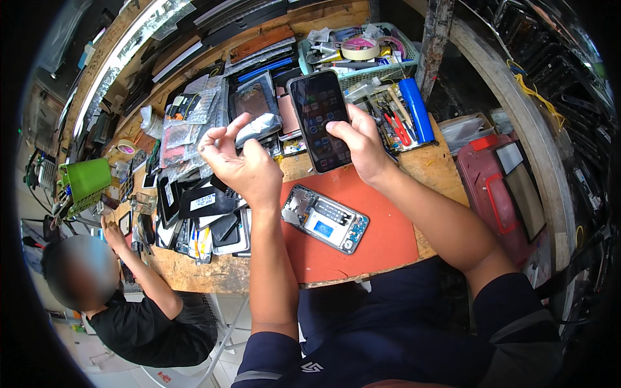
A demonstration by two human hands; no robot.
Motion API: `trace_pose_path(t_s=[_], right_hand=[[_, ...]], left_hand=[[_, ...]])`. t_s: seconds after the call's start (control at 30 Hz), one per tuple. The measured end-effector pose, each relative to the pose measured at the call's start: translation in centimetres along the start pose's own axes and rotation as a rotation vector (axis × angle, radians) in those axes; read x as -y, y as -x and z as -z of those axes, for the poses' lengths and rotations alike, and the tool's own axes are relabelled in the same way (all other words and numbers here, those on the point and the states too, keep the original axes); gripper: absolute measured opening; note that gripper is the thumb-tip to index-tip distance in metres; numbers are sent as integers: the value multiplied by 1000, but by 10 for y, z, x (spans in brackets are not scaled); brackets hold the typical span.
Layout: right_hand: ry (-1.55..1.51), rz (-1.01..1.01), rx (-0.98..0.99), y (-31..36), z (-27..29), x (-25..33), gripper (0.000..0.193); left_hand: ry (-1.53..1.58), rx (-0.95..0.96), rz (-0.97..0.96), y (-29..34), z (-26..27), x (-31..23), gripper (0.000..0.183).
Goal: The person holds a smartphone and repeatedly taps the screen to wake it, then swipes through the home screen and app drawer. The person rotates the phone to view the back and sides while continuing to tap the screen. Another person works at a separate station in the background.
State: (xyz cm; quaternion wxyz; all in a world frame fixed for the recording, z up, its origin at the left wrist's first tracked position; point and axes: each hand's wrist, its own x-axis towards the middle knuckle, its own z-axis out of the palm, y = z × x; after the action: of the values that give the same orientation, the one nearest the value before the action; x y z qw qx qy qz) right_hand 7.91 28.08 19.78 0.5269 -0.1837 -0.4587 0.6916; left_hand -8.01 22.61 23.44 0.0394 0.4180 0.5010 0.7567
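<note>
A smartphone [317,107] with a lit screen of app icons is held upright in my right hand [365,142], its thumb resting on the glass. My left hand [246,165] is raised to the left of that phone, fingers partly curled but apart, and I see nothing gripped in it. Below both hands, an opened phone [325,218] lies on an orange mat [388,239], its inner frame, circuit board and a blue label exposed. A silvery wrapped piece [259,127] shows just beyond my left fingers; neither hand appears to touch the opened phone.
Phone parts and cases [207,204] pile up on the left. At the back stands a green basket [359,61] of tape and tubes; a blue cylinder [416,110] and red-handled pliers [396,127] lie right. Another person [155,323] sits at the left.
</note>
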Motion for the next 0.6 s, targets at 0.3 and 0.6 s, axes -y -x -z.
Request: trace_pose_path(t_s=[0.3, 0.6], right_hand=[[91, 89, 67, 1, 0, 0, 19], [158, 64, 108, 7, -6, 5, 22]], left_hand=[[-102, 267, 31, 4, -1, 14, 27], [157, 307, 302, 10, -6, 1, 22]])
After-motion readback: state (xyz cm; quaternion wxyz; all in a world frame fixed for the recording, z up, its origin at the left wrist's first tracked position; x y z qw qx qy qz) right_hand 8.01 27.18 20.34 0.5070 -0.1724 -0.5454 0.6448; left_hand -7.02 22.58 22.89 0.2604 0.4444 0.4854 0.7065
